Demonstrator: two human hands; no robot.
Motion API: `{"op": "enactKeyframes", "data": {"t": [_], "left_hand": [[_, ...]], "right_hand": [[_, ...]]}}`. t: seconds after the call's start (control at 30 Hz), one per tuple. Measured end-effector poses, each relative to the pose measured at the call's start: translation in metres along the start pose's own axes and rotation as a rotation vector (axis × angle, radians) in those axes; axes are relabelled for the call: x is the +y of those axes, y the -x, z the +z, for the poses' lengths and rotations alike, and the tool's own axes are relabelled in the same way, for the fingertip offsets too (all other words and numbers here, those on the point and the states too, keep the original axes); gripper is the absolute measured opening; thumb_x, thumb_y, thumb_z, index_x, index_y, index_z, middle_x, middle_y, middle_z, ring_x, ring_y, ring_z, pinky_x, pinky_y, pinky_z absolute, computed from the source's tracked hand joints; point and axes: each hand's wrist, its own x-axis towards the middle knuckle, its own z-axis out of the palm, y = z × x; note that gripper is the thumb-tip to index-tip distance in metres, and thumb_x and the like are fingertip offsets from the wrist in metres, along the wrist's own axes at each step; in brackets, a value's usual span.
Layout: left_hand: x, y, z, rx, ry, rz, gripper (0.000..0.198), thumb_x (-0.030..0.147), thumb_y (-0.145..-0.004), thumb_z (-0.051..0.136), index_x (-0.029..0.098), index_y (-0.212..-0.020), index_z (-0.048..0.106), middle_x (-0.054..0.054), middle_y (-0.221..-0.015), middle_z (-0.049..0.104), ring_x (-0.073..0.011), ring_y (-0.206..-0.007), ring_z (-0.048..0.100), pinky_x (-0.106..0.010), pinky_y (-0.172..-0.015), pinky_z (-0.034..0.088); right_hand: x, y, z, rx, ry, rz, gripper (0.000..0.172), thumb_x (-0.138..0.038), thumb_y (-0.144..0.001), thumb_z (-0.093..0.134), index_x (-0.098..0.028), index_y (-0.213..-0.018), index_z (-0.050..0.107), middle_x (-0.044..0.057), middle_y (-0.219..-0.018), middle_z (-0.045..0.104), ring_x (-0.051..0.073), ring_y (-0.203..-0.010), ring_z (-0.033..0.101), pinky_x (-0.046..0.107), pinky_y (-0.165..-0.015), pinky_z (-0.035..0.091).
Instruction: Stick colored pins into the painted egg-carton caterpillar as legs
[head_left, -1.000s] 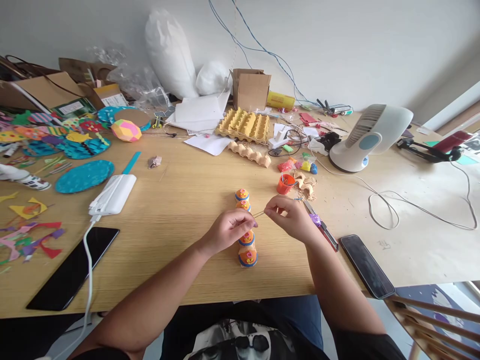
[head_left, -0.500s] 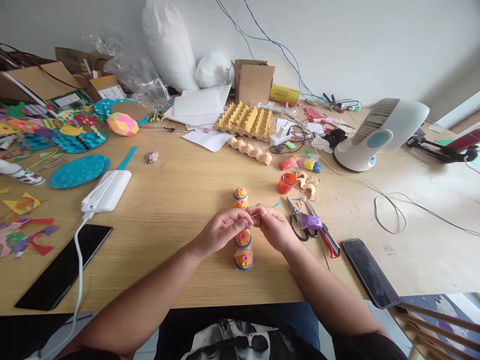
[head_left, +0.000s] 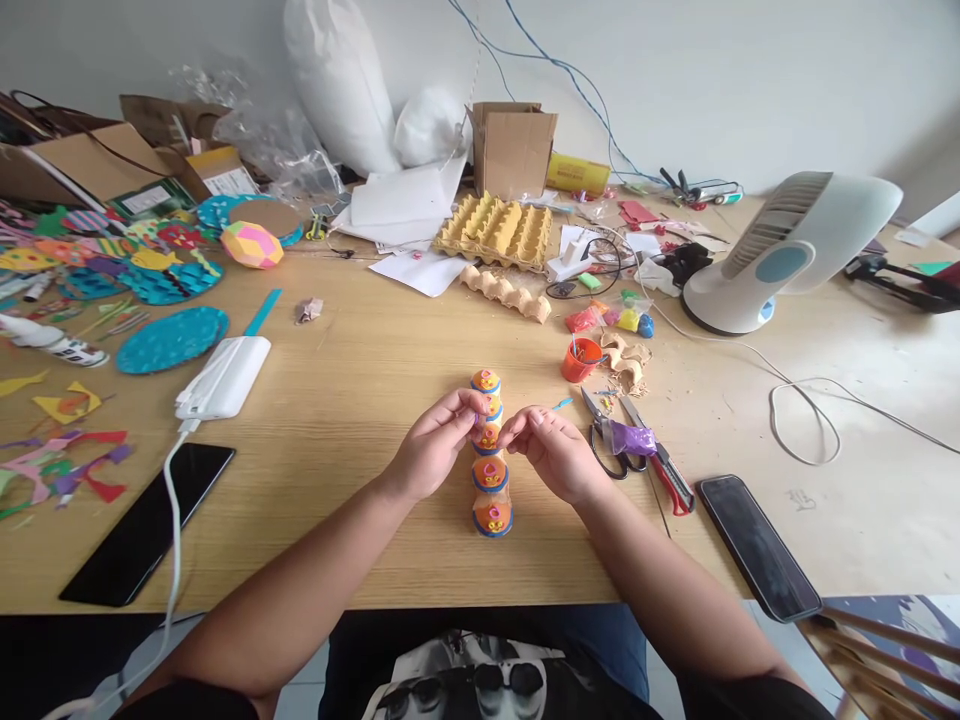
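Observation:
A row of orange egg-carton cups [head_left: 491,512], trimmed with blue rims and small pink and yellow pieces, stands upright to my view in front of me. Over its left side, my left hand [head_left: 435,445] is closed in a pinch on a small purple piece of clay [head_left: 475,421], mostly covered by the fingers. Just right of the row is my right hand [head_left: 556,455], thumb and fingertips pressed together; whatever they hold is too small to make out. The two hands are apart, both above the table.
Right of my hands lie scissors [head_left: 619,462], a purple packet [head_left: 634,438], a red utility knife [head_left: 671,482] and an orange cup [head_left: 581,360]. A phone [head_left: 759,545] lies near the front edge. Behind are egg trays [head_left: 495,235] and a fan [head_left: 787,250]. A power bank [head_left: 225,378] sits left.
My hands were together over the row, fingertips meeting; they have now separated, left hand moving left with the purple piece. The whole view has shifted slightly.

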Motion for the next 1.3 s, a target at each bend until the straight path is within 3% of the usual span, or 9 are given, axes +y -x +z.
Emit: {"op": "enactKeyframes", "data": {"t": [0.27,0.57,0.87,1.17,1.3], "left_hand": [[0.0035,-0.0022,0.0037,0.049,0.086,-0.095,0.027,0.041,-0.083,0.074,0.017,-0.082,0.062,0.0,-0.077,0.05,-0.01,-0.067,0.045,-0.022,-0.059,0.038],[-0.0049,-0.0059,-0.0023,0.087,0.033,-0.023,0.045,0.056,-0.087,0.067,0.014,-0.07,0.061,0.0,-0.066,0.05,-0.0071,-0.057,0.043,-0.02,-0.05,0.033],[-0.0036,-0.0076,-0.0045,0.09,0.092,-0.079,0.027,0.037,-0.075,0.085,0.015,-0.082,0.072,-0.001,-0.071,0.06,-0.0065,-0.061,0.05,-0.019,-0.057,0.043],[-0.0026,-0.0063,-0.0026,0.102,0.045,-0.076,0.029,0.035,-0.077,0.082,0.018,-0.099,0.072,-0.003,-0.084,0.071,-0.0089,-0.069,0.06,-0.022,-0.066,0.051],[-0.0053,-0.0045,-0.0043,0.076,-0.102,-0.002,0.025,0.038,-0.083,0.077,0.019,-0.098,0.072,-0.001,-0.082,0.07,-0.0096,-0.07,0.06,-0.023,-0.068,0.051]], "right_hand": [[0.0,-0.0024,-0.0026,0.028,0.049,0.017,0.04,-0.057,-0.088,0.065,-0.018,-0.082,0.07,0.006,-0.08,0.069,0.017,-0.08,0.063,0.033,-0.079,0.048],[0.0025,-0.004,-0.0062,0.034,-0.029,0.011,0.036,-0.055,-0.088,0.067,-0.019,-0.087,0.071,0.006,-0.091,0.07,0.017,-0.083,0.064,0.032,-0.078,0.05],[0.0,-0.0034,-0.0061,0.072,-0.037,-0.008,0.033,-0.054,-0.086,0.069,-0.022,-0.087,0.072,0.006,-0.097,0.069,0.019,-0.093,0.063,0.031,-0.08,0.051],[0.0,-0.0043,-0.0075,0.081,0.013,-0.031,0.036,-0.057,-0.088,0.065,-0.022,-0.087,0.072,0.006,-0.093,0.069,0.019,-0.089,0.061,0.032,-0.081,0.05],[-0.0001,-0.004,-0.0076,0.087,-0.026,-0.023,0.034,-0.055,-0.087,0.067,-0.022,-0.088,0.072,0.006,-0.093,0.068,0.018,-0.089,0.06,0.031,-0.079,0.049]]}}
